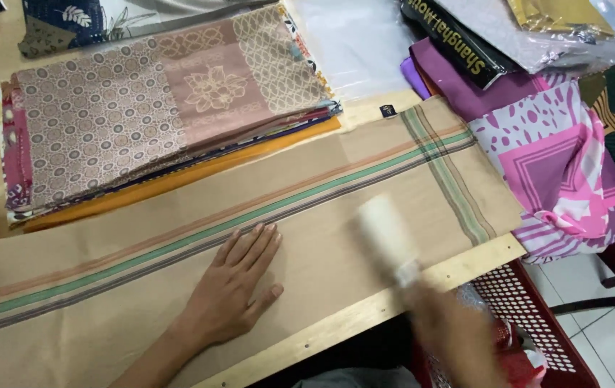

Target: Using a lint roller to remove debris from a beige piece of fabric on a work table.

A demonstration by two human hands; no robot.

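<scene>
**Two hands, one long beige cloth on the counter**

One beige cloth (pixel 199 251) with green and brown stripes lies spread along the near edge of the counter (pixel 365 316), running from its left end almost to the right corner. The left hand (pixel 232 287) lies open and flat on it, palm down, fingers spread, near the middle of the near edge. The right hand (pixel 451 330) is blurred by motion beyond the counter's near edge; it is closed around a white roller-like tool (pixel 386 230) whose head sits on the cloth towards the right end.

Risks, as I judge them: the fast-moving tool could drag the thin cloth and wrinkle it where the flat hand does not pin it, and the cloth's right end, close to the corner, could slip off towards the red basket (pixel 530 316) below.

Counted: one stack of folded patterned fabrics (pixel 142 108) at the far left of the counter, one pink patterned cloth (pixel 558 165) off the right corner, one purple cloth (pixel 480 86) behind it, several plastic-wrapped packages (pixel 537 29) at the far right.
</scene>
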